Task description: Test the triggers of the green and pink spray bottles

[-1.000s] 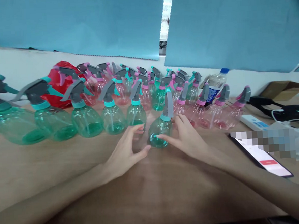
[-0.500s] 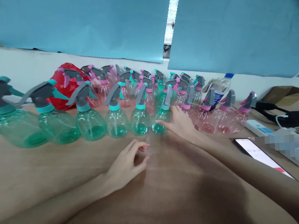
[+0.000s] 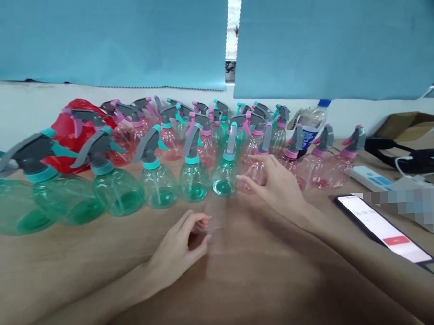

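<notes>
In the head view my right hand (image 3: pixel 277 183) is in front of a pink spray bottle (image 3: pixel 253 176), fingers and thumb apart across its body. I cannot tell whether the hand touches it. Left of it stands a green spray bottle (image 3: pixel 224 176) with a turquoise collar and grey trigger head. My left hand (image 3: pixel 180 243) hovers low over the table (image 3: pixel 230 259), fingers loosely curled, thumb apart, holding nothing. More green spray bottles (image 3: pixel 194 181) run leftward in the front row. Pink spray bottles (image 3: pixel 335 167) with pink collars continue to the right.
Behind the front row are several more spray bottles (image 3: pixel 169 141) and a red plastic bag (image 3: pixel 71 134). A blue-capped bottle (image 3: pixel 315 119) stands at the back right. On the right lie a phone (image 3: pixel 378 223), a white power strip (image 3: pixel 372 176), a black object (image 3: pixel 419 160) and an open cardboard box (image 3: pixel 409 126).
My right hand has left the green spray bottle and moved right to the pink one beside it. My left hand keeps its curled pose. The camera has turned slightly right.
</notes>
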The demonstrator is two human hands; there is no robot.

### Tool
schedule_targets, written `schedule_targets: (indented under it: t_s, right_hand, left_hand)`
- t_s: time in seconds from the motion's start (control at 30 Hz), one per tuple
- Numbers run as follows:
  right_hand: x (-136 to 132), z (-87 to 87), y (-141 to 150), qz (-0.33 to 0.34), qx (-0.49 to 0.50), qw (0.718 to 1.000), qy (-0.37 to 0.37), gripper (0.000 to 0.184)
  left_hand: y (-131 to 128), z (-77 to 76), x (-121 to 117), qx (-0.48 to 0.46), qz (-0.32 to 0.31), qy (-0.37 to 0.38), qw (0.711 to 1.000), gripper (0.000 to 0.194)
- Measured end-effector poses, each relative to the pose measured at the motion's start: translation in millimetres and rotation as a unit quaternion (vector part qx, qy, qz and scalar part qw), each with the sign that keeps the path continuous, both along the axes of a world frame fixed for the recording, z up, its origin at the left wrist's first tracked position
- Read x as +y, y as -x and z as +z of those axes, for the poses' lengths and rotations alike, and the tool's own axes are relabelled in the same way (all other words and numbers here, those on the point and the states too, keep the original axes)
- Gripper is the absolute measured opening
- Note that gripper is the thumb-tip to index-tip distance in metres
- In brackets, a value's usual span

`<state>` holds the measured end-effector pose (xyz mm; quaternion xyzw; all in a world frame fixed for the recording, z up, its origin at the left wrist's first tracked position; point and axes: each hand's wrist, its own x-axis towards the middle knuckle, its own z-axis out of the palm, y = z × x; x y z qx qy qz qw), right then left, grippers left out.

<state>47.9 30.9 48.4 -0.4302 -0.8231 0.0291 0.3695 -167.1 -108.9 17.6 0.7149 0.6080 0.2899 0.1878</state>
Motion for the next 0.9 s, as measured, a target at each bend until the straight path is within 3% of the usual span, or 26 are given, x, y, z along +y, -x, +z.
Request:
schedule_targets:
  t_s: [0.07, 0.17, 0.27, 0.47, 0.7, 0.9]
  right_hand:
    - [0.3, 1.9, -19.5, -0.002, 0.017, 1.000, -0.011, 0.036]
    - [6.1, 0.6, -39.9, -0.013, 0.036, 0.999, -0.003, 0.031]
    - [16.0, -3.0, -43.8, -0.007, 0.040, 0.999, 0.028, 0.044]
    - [36.4, -9.1, -22.4, -0.013, 0.040, 0.996, 0.080, 0.078]
    - [50.5, -16.8, -12.1, -0.047, 0.004, 0.992, 0.114, 0.062]
    - [28.5, -15.1, -24.9, -0.043, -0.030, 0.992, 0.114, 0.055]
  left_hand:
    - [-1.9, 0.4, 2.2, 0.007, -0.008, 0.005, 1.000, 0.023]
    - [-5.4, 0.7, 6.3, 0.016, -0.021, 0.002, 1.000, 0.022]
    - [-10.5, 1.5, 10.3, 0.019, -0.031, -0.002, 0.999, 0.021]
    - [-21.7, 5.2, 12.5, 0.025, -0.072, -0.013, 0.997, 0.023]
    - [-31.8, 14.4, 17.2, 0.001, -0.084, -0.033, 0.996, 0.020]
    - [-54.3, 32.5, 41.9, -0.112, -0.045, -0.015, 0.993, 0.013]
